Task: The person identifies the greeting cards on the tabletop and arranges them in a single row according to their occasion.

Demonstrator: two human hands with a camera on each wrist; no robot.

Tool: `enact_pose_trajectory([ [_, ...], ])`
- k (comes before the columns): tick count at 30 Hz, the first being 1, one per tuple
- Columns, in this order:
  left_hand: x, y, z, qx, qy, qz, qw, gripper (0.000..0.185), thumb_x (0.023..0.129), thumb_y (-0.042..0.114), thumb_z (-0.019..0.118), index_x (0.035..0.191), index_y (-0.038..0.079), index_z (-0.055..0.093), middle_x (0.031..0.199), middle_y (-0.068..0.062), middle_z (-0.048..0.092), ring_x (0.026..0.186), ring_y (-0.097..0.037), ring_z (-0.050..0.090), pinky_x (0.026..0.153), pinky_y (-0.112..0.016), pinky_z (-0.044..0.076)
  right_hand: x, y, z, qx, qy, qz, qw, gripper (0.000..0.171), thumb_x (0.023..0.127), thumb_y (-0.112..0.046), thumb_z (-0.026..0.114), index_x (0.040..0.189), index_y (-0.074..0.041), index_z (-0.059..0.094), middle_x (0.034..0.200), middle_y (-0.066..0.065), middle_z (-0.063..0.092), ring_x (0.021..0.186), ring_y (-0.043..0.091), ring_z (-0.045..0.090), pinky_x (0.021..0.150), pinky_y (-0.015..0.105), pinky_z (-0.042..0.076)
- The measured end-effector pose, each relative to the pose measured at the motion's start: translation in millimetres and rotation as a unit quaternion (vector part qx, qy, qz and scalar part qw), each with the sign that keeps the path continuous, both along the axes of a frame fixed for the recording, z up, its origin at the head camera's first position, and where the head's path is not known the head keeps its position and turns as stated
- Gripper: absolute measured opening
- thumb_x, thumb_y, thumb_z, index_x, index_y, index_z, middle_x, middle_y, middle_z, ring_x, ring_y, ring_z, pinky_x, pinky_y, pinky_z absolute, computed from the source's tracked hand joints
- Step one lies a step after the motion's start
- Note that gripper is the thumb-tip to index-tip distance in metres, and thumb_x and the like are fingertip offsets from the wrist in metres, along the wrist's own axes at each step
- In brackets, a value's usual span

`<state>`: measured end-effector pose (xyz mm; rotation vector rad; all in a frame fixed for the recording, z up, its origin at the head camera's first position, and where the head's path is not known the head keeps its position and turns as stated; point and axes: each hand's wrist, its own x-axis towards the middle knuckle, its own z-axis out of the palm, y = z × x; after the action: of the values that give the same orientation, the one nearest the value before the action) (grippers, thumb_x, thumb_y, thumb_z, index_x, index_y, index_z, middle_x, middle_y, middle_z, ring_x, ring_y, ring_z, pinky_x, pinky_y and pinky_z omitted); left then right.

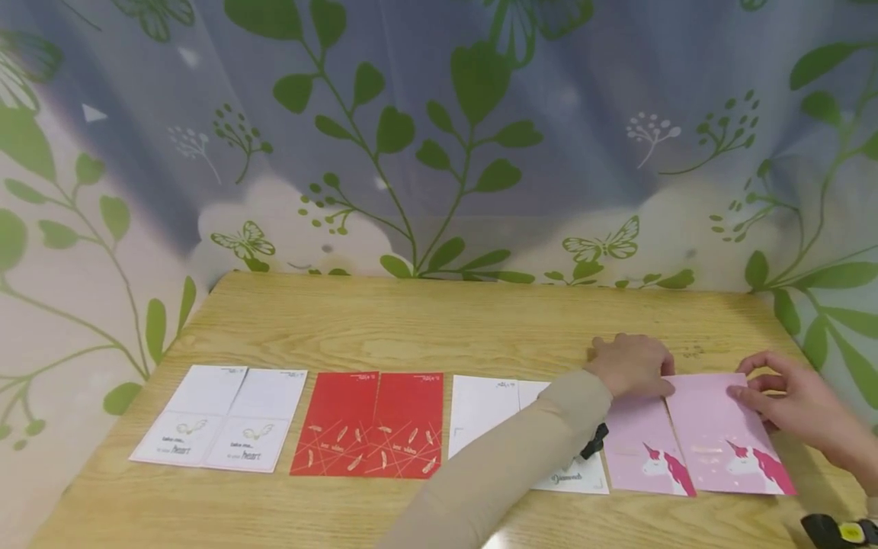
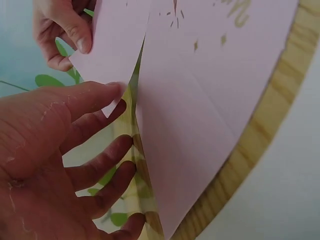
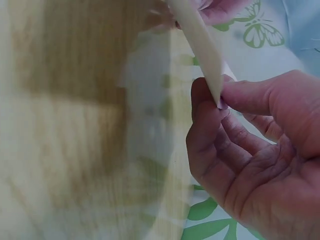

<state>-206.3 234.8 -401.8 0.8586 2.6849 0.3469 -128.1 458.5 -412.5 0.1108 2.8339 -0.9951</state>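
Two pink greeting cards with a white and magenta unicorn lie side by side at the right of the head view. My left hand [image 1: 629, 367] is at the inner top corner of the right-hand pink unicorn card [image 1: 716, 419], pinching it between thumb and index finger; the other fingers spread beside it in the left wrist view. At the opposite top corner, my right hand [image 1: 799, 400] pinches the same card's edge [image 3: 207, 55] with thumb and curled fingers. The other pink card [image 1: 634, 435] lies just left, a narrow gap between them. My left forearm covers part of the neighbouring white cards.
Further left on the wooden table [image 1: 425, 320] are a pair of white "Diamonds" cards [image 1: 480, 404], a red pair [image 1: 411, 404] and a white "heart" pair [image 1: 206, 396]. A leaf-patterned curtain [image 1: 411, 152] hangs behind the table's back edge.
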Motion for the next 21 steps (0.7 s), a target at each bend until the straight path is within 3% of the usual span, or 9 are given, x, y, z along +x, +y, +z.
enact_pose_trajectory([
  [8, 4.0, 3.4, -2.6, -0.002, 0.023, 0.006, 0.9997, 0.015, 0.088, 0.048, 0.075, 0.084, 0.037, 0.066, 0.093, 0.02, 0.058, 0.093, -0.009, 0.047, 0.09, -0.04, 0.038, -1.2, -4.7, -3.5, 0.061, 0.037, 0.012, 0.997, 0.028, 0.097, -0.017, 0.07, 0.114, -0.001, 0.054, 0.089, 0.007, 0.07, 0.068, -0.001, 0.054, 0.055, 0.024, 0.049],
  [21, 7.6, 7.2, -5.6, -0.012, 0.041, 0.016, 0.999, 0.013, 0.087, 0.047, 0.077, 0.091, 0.039, 0.067, 0.105, 0.02, 0.059, 0.098, -0.009, 0.047, 0.091, -0.039, 0.037, -7.1, -3.6, -3.9, 0.084, 0.006, 0.024, 0.996, 0.033, 0.096, -0.022, 0.072, 0.111, 0.0, 0.053, 0.092, 0.012, 0.071, 0.07, 0.0, 0.056, 0.057, 0.024, 0.05],
])
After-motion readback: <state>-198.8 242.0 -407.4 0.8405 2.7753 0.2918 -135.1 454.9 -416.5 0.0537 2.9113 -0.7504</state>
